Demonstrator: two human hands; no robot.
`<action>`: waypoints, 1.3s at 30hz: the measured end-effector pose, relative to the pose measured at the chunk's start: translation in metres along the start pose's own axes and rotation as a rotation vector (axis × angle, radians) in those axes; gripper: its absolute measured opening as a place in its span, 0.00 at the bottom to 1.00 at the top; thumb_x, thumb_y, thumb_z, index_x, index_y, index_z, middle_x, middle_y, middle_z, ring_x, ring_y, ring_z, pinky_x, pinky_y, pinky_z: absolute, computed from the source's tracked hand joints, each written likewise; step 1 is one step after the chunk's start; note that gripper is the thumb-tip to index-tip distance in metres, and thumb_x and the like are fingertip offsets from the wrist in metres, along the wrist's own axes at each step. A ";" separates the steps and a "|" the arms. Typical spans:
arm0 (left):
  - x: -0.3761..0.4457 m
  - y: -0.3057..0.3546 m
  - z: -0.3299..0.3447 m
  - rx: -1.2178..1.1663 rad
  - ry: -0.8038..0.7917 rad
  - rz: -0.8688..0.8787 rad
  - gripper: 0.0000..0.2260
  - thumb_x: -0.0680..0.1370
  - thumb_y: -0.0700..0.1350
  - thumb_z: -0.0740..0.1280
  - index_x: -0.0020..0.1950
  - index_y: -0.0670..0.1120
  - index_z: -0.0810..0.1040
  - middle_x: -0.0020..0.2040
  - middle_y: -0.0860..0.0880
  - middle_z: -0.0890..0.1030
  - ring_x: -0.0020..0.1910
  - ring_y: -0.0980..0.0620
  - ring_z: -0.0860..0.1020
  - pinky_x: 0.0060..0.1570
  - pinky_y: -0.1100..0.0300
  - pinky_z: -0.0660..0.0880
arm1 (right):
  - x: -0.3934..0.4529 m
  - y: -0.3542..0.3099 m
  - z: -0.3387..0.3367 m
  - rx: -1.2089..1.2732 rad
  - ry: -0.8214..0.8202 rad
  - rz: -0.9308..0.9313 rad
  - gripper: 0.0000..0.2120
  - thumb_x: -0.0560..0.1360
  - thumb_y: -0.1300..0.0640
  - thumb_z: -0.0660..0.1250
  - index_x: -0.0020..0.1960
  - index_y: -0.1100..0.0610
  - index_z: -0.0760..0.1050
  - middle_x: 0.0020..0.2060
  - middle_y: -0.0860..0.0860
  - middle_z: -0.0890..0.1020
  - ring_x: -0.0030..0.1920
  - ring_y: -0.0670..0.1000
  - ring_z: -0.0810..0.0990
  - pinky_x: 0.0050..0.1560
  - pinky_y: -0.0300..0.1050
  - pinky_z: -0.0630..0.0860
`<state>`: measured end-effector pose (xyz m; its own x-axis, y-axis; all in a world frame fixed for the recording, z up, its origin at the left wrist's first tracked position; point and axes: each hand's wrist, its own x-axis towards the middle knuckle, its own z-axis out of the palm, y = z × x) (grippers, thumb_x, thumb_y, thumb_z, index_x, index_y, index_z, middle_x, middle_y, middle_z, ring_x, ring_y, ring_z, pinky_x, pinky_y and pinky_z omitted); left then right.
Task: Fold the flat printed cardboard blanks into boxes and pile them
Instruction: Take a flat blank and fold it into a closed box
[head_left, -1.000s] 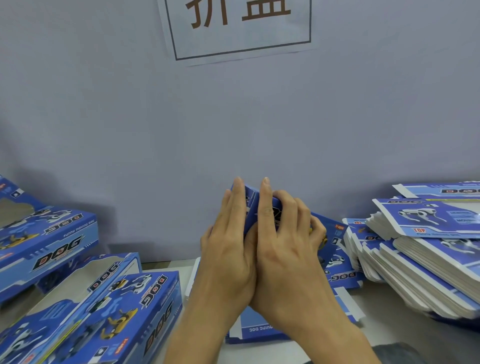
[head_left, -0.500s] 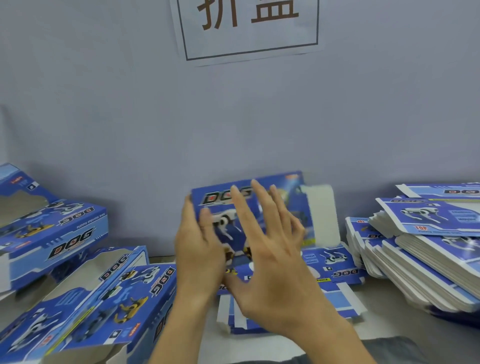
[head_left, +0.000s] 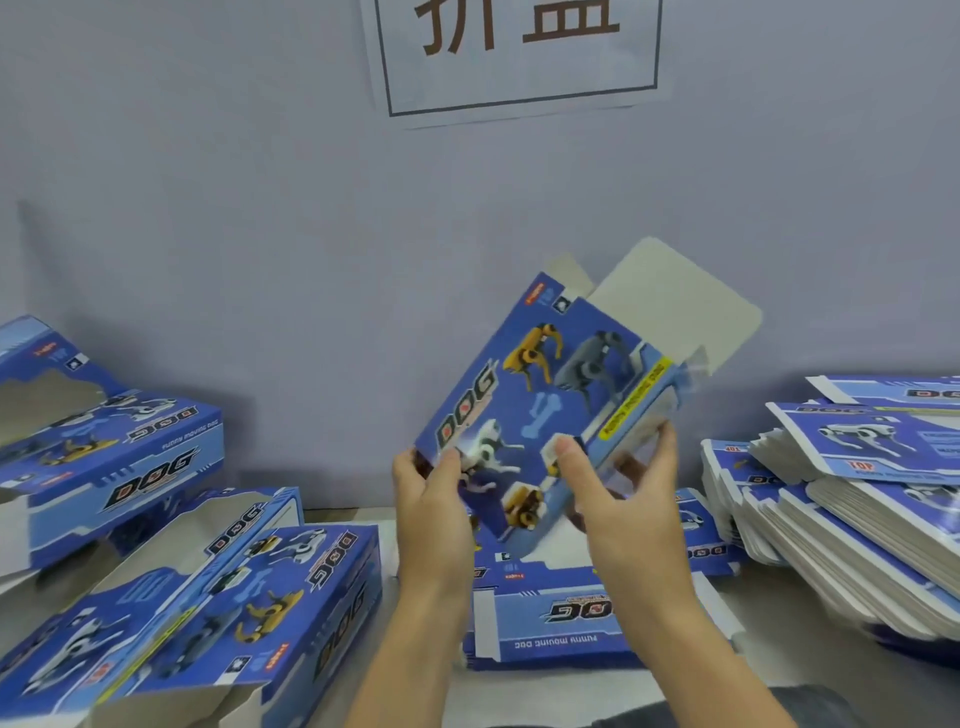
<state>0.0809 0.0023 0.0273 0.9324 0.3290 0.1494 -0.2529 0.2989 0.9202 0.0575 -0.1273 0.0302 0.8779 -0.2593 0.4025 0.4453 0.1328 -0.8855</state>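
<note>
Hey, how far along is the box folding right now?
Done: several folded boxes lie piled at the left. In hand: the left hand and right hand each have a grip on one half-formed box, its end flap open. Left: a tall stack of flat blanks at right and a few more blanks under the hands.

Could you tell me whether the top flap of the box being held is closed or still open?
Open: the box's grey flap sticks up unfolded, unprinted side showing.

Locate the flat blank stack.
Head view, far right: the flat blank stack leans on the table by the wall, right of the right hand.
</note>
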 end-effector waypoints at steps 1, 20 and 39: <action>0.001 0.001 -0.002 0.041 -0.008 0.009 0.09 0.83 0.46 0.63 0.62 0.49 0.69 0.56 0.47 0.79 0.41 0.61 0.83 0.31 0.64 0.79 | 0.004 0.000 -0.006 0.001 0.006 0.001 0.44 0.67 0.47 0.75 0.76 0.38 0.56 0.55 0.33 0.80 0.51 0.33 0.81 0.44 0.33 0.80; -0.012 0.017 0.002 0.191 -0.207 0.288 0.19 0.72 0.61 0.65 0.57 0.52 0.75 0.45 0.50 0.86 0.39 0.50 0.86 0.32 0.58 0.81 | 0.003 0.009 -0.020 -0.150 -0.289 0.019 0.25 0.74 0.36 0.60 0.70 0.29 0.63 0.62 0.35 0.78 0.65 0.40 0.76 0.63 0.44 0.76; -0.013 0.023 0.001 0.098 -0.282 -0.013 0.09 0.82 0.43 0.58 0.60 0.54 0.71 0.42 0.44 0.86 0.37 0.44 0.85 0.31 0.55 0.80 | 0.008 -0.008 -0.013 0.018 -0.188 0.152 0.20 0.72 0.49 0.58 0.56 0.59 0.77 0.52 0.69 0.79 0.54 0.69 0.78 0.54 0.69 0.77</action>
<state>0.0633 0.0038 0.0467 0.9739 0.0594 0.2190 -0.2267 0.2094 0.9512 0.0584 -0.1430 0.0369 0.9518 -0.0524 0.3022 0.3067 0.1743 -0.9357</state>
